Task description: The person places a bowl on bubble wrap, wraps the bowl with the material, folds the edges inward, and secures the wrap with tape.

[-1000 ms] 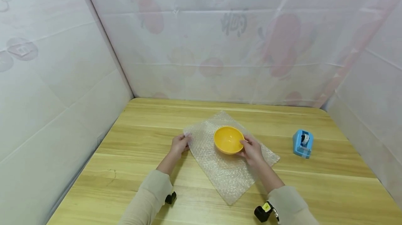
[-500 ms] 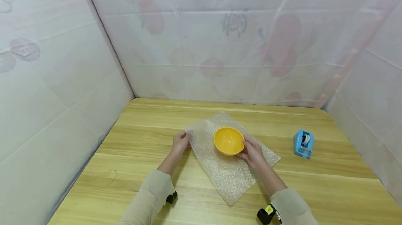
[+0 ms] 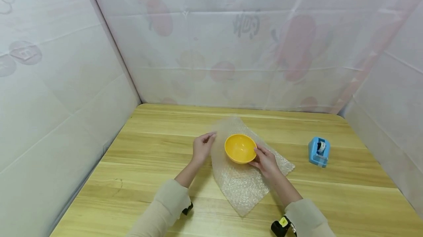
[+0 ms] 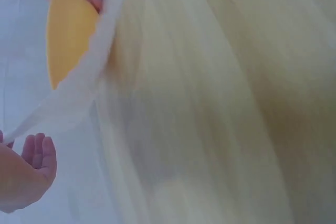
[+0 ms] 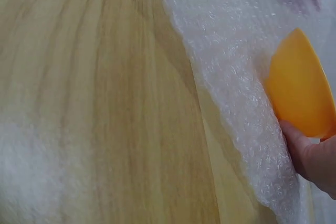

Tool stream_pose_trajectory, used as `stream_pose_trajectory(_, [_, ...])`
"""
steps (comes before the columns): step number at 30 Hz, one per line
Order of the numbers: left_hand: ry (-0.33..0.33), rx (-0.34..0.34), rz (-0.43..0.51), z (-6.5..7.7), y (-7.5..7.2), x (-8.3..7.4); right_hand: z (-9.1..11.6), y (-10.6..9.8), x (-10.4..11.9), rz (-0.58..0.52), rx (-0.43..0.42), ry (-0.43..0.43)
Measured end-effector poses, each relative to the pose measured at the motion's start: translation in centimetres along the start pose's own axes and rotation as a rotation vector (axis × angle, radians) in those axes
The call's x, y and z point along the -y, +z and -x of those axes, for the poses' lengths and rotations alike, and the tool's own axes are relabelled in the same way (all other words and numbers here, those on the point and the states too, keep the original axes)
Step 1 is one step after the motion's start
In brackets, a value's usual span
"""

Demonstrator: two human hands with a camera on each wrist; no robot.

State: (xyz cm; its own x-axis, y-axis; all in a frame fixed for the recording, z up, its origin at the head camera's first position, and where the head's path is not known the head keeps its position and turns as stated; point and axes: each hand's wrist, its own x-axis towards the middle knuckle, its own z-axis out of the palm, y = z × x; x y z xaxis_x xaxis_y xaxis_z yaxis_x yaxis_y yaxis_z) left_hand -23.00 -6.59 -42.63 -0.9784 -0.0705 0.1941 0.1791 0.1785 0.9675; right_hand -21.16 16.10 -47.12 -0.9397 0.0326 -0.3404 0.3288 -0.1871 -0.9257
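A yellow bowl [image 3: 240, 148] stands upright on a sheet of clear bubble wrap [image 3: 242, 189]. My right hand [image 3: 267, 161] grips the bowl's right side, with the thumb at the rim in the head view. Left of the bowl, my left hand [image 3: 203, 148] pinches the left corner of the bubble wrap and holds it lifted off the table. In the left wrist view the raised wrap slopes from the left hand [image 4: 26, 171] down past the yellow bowl [image 4: 71, 35]. The right wrist view shows the bowl [image 5: 299, 87] beside the right hand [image 5: 312, 156].
A blue tape dispenser [image 3: 319, 151] stands on the wooden table [image 3: 148, 185] to the right of the wrap. Pale printed cloth walls [image 3: 211, 46] enclose the table at the back and both sides.
My left hand has moved right toward the bowl, lifting the wrap's left corner and curving the sheet inward. The right hand and the bowl have hardly moved.
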Motion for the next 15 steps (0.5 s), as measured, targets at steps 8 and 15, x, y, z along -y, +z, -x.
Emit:
stream_pose_trajectory(8, [0.175,0.200,-0.089,0.7,2.0,-0.6,0.0,0.1,0.2,0.007,-0.005,-0.011])
stream_pose_trajectory(15, [0.214,0.426,-0.157,1.3,2.4,-0.2,0.2,0.4,0.3,0.012,-0.011,-0.011])
